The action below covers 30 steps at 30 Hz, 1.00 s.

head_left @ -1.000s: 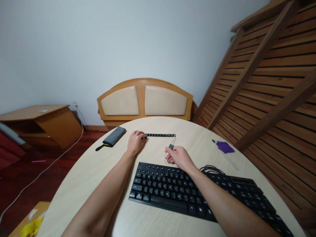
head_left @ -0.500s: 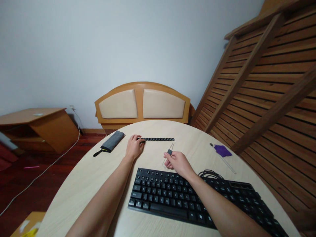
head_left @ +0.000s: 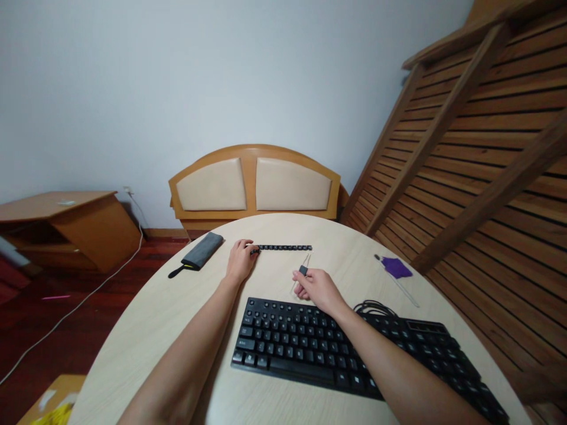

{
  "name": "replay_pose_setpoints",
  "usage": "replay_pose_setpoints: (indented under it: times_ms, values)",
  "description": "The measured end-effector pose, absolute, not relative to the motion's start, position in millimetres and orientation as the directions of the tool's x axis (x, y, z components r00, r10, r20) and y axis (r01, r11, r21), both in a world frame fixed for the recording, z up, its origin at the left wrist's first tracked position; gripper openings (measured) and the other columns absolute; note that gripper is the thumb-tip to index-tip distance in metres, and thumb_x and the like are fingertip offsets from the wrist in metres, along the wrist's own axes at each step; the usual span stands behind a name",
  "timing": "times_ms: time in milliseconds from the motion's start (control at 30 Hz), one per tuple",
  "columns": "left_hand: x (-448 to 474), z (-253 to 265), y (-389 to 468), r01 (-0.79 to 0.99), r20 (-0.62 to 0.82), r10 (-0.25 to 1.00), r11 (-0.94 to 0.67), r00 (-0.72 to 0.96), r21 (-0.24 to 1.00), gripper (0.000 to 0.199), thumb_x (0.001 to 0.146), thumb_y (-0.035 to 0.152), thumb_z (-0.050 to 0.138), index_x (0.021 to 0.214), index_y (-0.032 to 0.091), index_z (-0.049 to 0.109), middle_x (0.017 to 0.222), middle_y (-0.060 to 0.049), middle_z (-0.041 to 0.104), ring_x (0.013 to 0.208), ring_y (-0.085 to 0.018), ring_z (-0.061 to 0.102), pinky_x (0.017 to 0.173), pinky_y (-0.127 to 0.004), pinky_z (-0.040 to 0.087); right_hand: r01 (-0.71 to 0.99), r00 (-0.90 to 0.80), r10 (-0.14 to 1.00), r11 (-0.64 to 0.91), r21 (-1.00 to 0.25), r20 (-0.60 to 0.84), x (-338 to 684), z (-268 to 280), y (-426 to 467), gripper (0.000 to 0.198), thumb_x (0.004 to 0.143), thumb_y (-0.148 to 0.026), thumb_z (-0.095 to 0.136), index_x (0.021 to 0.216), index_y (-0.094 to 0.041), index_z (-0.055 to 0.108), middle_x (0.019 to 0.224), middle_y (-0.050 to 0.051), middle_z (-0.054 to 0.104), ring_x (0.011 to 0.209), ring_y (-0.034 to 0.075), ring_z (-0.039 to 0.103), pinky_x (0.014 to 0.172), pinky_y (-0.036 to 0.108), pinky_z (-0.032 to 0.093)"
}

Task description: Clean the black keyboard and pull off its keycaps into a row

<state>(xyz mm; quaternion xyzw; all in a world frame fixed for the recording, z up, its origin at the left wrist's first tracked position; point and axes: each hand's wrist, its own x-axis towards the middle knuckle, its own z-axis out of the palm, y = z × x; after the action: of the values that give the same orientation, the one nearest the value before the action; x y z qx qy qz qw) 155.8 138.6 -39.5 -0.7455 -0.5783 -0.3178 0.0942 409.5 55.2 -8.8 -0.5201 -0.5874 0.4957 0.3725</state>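
My left hand (head_left: 240, 260) rests at the left end of a row of black keycaps (head_left: 286, 247), its fingers closed on a keycap (head_left: 254, 251) that they partly hide. My right hand (head_left: 316, 287) is closed around a keycap puller (head_left: 303, 270) with a dark grip and thin wire prongs pointing away from me, just in front of the row's right end. Below both hands lies a black keyboard (head_left: 292, 351); several of its upper left keys look bare of caps. My right forearm crosses above it and hides part of its middle.
At the table's (head_left: 155, 348) left lies a grey pouch (head_left: 204, 251) with a black strap. A purple cloth (head_left: 397, 267) and a thin brush (head_left: 401, 289) lie at the right. Coiled cable (head_left: 374, 307) sits behind the keyboard. Wooden slats (head_left: 469, 153) lean at the right.
The view has shifted slightly. My left hand has edged a little within its place by the keycap row; my right hand still holds the puller in nearly the same spot.
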Motion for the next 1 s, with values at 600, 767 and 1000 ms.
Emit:
replay_pose_setpoints:
  times_ms: [600, 767, 1000]
  values:
    - [150.7, -48.2, 144.0, 0.908, 0.581, 0.806, -0.323, 0.116, 0.266, 0.020, 0.084, 0.016, 0.062, 0.100, 0.022, 0.074, 0.117, -0.010, 0.064, 0.111, -0.030, 0.053, 0.098, -0.046, 0.046, 0.248, -0.208, 0.976, -0.008, -0.969, -0.061, 411.4, -12.9, 56.1, 0.031, 0.091, -0.040, 0.058, 0.078, -0.012, 0.064, 0.063, 0.004, 0.069, 0.050, 0.010, 0.063, 0.049, 0.019, 0.050]
    - [152.1, -43.4, 140.0, 0.887, 0.579, 0.809, -0.340, 0.107, 0.313, 0.021, 0.082, 0.014, 0.062, 0.100, 0.020, 0.072, 0.117, -0.012, 0.064, 0.112, -0.031, 0.053, 0.099, -0.048, 0.045, 0.256, -0.205, 0.976, -0.020, -0.966, -0.075, 410.5, -10.8, 55.8, 0.031, 0.091, -0.039, 0.058, 0.079, -0.012, 0.064, 0.063, 0.005, 0.069, 0.050, 0.010, 0.062, 0.049, 0.019, 0.050]
    - [176.7, -22.3, 109.1, 0.787, 0.539, 0.826, -0.437, 0.161, 0.434, 0.022, 0.087, 0.019, 0.057, 0.107, 0.019, 0.067, 0.116, -0.010, 0.066, 0.113, -0.026, 0.057, 0.103, -0.044, 0.043, 0.231, -0.247, 0.969, 0.066, -0.971, 0.007, 410.5, -10.5, 55.8, 0.040, 0.091, -0.049, 0.055, 0.084, -0.012, 0.066, 0.062, 0.004, 0.067, 0.048, 0.010, 0.060, 0.048, 0.020, 0.048]
